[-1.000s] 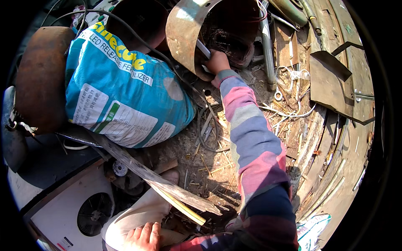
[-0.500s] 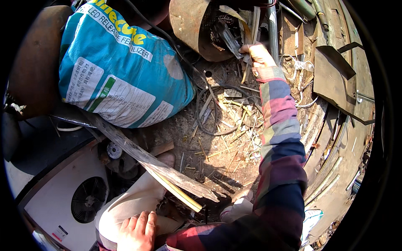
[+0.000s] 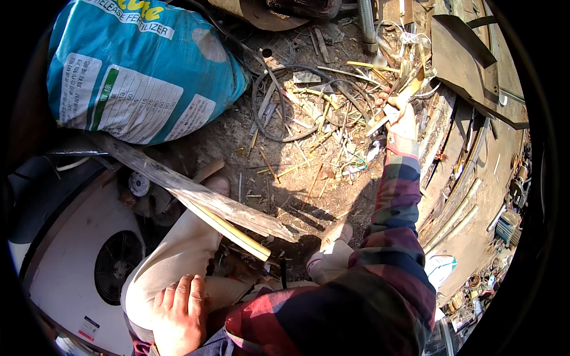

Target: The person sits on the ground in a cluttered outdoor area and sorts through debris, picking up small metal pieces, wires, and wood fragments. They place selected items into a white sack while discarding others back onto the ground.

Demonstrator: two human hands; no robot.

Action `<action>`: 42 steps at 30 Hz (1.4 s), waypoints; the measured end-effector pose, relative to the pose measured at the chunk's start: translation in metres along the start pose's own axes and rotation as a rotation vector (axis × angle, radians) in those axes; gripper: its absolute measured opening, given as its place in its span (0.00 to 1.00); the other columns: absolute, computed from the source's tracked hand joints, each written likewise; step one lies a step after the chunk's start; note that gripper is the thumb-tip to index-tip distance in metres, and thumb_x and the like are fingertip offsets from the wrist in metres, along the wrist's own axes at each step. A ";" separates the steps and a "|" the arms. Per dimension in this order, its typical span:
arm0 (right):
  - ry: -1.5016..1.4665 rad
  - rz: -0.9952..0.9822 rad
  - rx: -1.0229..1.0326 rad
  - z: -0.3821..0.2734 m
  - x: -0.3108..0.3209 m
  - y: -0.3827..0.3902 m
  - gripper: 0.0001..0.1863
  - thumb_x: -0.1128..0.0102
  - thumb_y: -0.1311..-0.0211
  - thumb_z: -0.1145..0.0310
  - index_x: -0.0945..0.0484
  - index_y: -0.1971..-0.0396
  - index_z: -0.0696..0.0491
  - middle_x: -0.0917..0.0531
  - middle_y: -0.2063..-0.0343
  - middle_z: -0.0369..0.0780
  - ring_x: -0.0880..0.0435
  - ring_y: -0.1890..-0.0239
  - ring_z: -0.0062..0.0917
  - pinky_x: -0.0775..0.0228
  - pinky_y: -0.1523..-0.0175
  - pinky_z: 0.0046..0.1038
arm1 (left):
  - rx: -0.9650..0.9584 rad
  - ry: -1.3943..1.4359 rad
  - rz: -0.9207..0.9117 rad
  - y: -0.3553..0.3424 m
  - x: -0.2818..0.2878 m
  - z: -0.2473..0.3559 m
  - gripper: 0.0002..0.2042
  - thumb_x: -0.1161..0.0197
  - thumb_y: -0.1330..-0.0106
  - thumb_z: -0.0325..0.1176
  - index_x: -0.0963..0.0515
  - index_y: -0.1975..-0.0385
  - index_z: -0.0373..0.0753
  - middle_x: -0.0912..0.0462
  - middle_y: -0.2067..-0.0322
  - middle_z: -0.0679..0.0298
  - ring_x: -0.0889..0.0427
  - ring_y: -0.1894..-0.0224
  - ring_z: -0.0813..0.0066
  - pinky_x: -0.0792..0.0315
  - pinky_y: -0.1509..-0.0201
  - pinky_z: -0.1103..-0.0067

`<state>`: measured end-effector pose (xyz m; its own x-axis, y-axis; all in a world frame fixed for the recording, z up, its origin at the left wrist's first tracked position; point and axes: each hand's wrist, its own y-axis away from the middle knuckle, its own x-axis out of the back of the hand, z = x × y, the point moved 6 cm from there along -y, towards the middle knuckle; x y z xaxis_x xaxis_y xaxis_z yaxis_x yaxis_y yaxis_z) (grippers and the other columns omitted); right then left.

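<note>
Straw (image 3: 269, 165) litters the dirt floor (image 3: 332, 199). The right hand (image 3: 401, 120), fingers curled around pale strips (image 3: 409, 91), has moved away from the rusty drum (image 3: 252, 12), so they're near the boards (image 3: 437, 142). The left hand (image 3: 180, 311) lies flat on one leg (image 3: 178, 243), empty.

Scraps (image 3: 409, 90) in right hand (image 3: 402, 118), bag (image 3: 139, 77) left

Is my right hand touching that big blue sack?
Apart. The head view shows a wide stretch of littered ground between the right hand and the blue sack.
</note>
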<state>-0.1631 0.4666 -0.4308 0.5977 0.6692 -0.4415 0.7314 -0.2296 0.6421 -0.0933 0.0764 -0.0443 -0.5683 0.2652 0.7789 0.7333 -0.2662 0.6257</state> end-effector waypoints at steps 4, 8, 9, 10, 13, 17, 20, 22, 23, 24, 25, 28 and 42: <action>0.090 0.034 0.042 -0.010 -0.027 0.024 0.07 0.41 0.43 0.76 0.27 0.66 0.60 0.23 0.77 0.40 0.21 0.78 0.25 0.26 0.79 0.27 | -0.055 -0.038 0.016 0.005 0.001 0.005 0.23 0.35 0.53 0.31 0.28 0.53 0.36 0.22 0.57 0.56 0.22 0.60 0.60 0.30 0.55 0.67; 0.200 0.093 0.131 0.005 -0.046 0.018 0.09 0.38 0.47 0.79 0.30 0.78 0.53 0.27 0.83 0.34 0.29 0.89 0.18 0.36 0.88 0.22 | -0.137 0.010 0.022 0.017 -0.022 -0.016 0.24 0.36 0.52 0.31 0.28 0.52 0.36 0.23 0.56 0.56 0.23 0.59 0.60 0.31 0.55 0.67; 0.145 0.105 0.107 0.014 -0.055 0.017 0.07 0.37 0.49 0.79 0.28 0.75 0.55 0.26 0.83 0.35 0.30 0.89 0.17 0.38 0.88 0.21 | -0.129 0.003 0.019 0.023 -0.020 -0.015 0.24 0.36 0.52 0.31 0.28 0.52 0.36 0.23 0.56 0.56 0.23 0.59 0.59 0.31 0.55 0.67; 0.338 0.136 0.046 0.016 -0.061 0.022 0.07 0.37 0.51 0.78 0.26 0.73 0.59 0.25 0.83 0.36 0.29 0.88 0.18 0.36 0.85 0.22 | -0.123 -0.017 0.034 0.024 -0.016 -0.011 0.24 0.36 0.52 0.31 0.28 0.52 0.36 0.23 0.55 0.56 0.23 0.58 0.59 0.31 0.54 0.67; 1.284 -0.277 0.111 0.029 -0.076 0.021 0.18 0.40 0.57 0.74 0.22 0.61 0.58 0.19 0.76 0.43 0.19 0.74 0.30 0.28 0.66 0.30 | -0.081 0.002 -0.007 0.012 -0.005 -0.003 0.24 0.36 0.52 0.31 0.29 0.51 0.36 0.23 0.55 0.56 0.24 0.58 0.59 0.31 0.54 0.67; 1.216 0.114 0.288 -0.024 -0.031 -0.003 0.19 0.40 0.59 0.70 0.22 0.62 0.59 0.18 0.73 0.48 0.17 0.69 0.35 0.27 0.60 0.31 | -0.106 -0.002 -0.023 0.000 -0.008 0.000 0.24 0.36 0.52 0.31 0.29 0.51 0.36 0.24 0.55 0.56 0.24 0.57 0.59 0.31 0.53 0.67; 1.048 0.492 0.444 -0.084 0.015 -0.043 0.12 0.36 0.57 0.70 0.23 0.76 0.63 0.19 0.83 0.43 0.20 0.83 0.23 0.29 0.76 0.25 | -0.128 0.000 -0.031 -0.008 -0.010 0.000 0.24 0.36 0.52 0.31 0.29 0.51 0.36 0.24 0.55 0.56 0.24 0.57 0.59 0.31 0.53 0.67; 1.093 0.613 0.422 -0.111 0.000 -0.052 0.19 0.32 0.60 0.63 0.23 0.74 0.64 0.18 0.81 0.47 0.17 0.76 0.31 0.26 0.68 0.28 | -0.119 -0.006 -0.041 -0.011 -0.010 0.000 0.24 0.36 0.52 0.30 0.29 0.51 0.36 0.24 0.55 0.56 0.24 0.57 0.59 0.31 0.53 0.67; 1.140 0.660 0.442 -0.118 0.009 -0.069 0.21 0.32 0.62 0.62 0.23 0.72 0.64 0.18 0.78 0.48 0.18 0.75 0.31 0.26 0.66 0.28 | -0.124 -0.005 -0.046 -0.013 -0.009 0.000 0.24 0.36 0.52 0.30 0.29 0.51 0.36 0.24 0.55 0.56 0.24 0.57 0.59 0.31 0.53 0.67; 1.187 0.709 0.461 -0.125 0.026 -0.094 0.24 0.31 0.64 0.61 0.23 0.69 0.63 0.18 0.74 0.49 0.18 0.73 0.31 0.26 0.64 0.29 | -0.134 -0.002 -0.049 -0.017 -0.009 0.000 0.24 0.36 0.52 0.30 0.29 0.50 0.36 0.24 0.54 0.56 0.24 0.57 0.59 0.31 0.53 0.67; 1.133 0.699 0.436 -0.125 0.058 -0.134 0.23 0.31 0.63 0.61 0.22 0.69 0.63 0.18 0.72 0.50 0.17 0.69 0.34 0.26 0.61 0.30 | -0.143 0.003 -0.053 -0.020 -0.009 0.000 0.25 0.36 0.52 0.30 0.29 0.50 0.36 0.24 0.54 0.56 0.24 0.57 0.59 0.31 0.53 0.67; 0.930 0.707 0.409 -0.119 0.058 -0.176 0.25 0.29 0.62 0.62 0.23 0.63 0.60 0.18 0.64 0.50 0.17 0.60 0.38 0.27 0.54 0.32 | -0.128 0.000 -0.067 -0.023 -0.009 -0.001 0.25 0.36 0.51 0.30 0.29 0.50 0.36 0.24 0.54 0.56 0.24 0.57 0.59 0.31 0.52 0.67; 1.578 0.533 0.241 -0.094 -0.002 -0.125 0.21 0.26 0.59 0.69 0.22 0.63 0.58 0.17 0.71 0.46 0.18 0.69 0.32 0.25 0.63 0.33 | -0.105 -0.007 -0.080 -0.026 -0.006 0.003 0.25 0.36 0.51 0.30 0.29 0.50 0.36 0.24 0.54 0.56 0.24 0.57 0.59 0.32 0.51 0.67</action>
<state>-0.2870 0.5602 -0.4514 -0.0034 0.4566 0.8897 0.6898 -0.6431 0.3327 -0.1078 0.0841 -0.0652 -0.6205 0.2957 0.7263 0.6423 -0.3397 0.6870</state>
